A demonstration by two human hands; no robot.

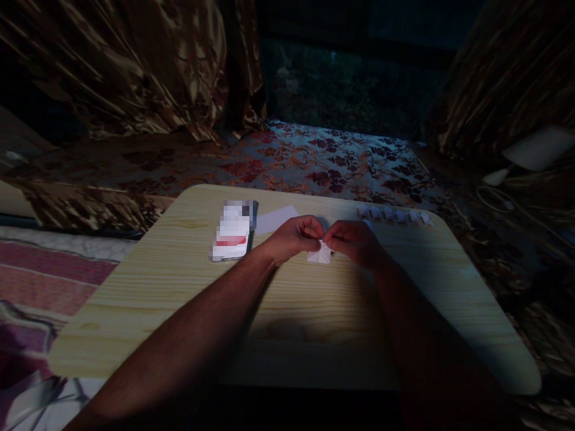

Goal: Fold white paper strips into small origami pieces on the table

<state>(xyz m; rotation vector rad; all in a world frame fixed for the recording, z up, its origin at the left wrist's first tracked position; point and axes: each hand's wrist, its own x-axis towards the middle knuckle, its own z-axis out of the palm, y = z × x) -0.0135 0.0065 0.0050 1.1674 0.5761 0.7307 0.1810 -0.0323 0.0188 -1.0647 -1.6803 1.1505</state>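
Observation:
Between my two hands, above the middle of the table, is a small square of folded white paper (318,254) with crease lines on it. My left hand (294,238) pinches its upper edge from the left, thumb and fingers together. From the right, my right hand (353,239) pinches the same edge, its fingertips almost touching those of the left. Part of the paper is hidden behind the fingertips. A flat sheet of pale paper (275,219) lies just beyond my left hand. Behind my right hand, several small folded paper pieces (395,215) stand in a row.
A pixelated device with a bright screen (231,232) lies on the wooden table (179,299), left of my hands. Past the far table edge is a ledge with floral cloth (332,161), flanked by curtains (179,66). A white lamp-like object (539,148) stands at right.

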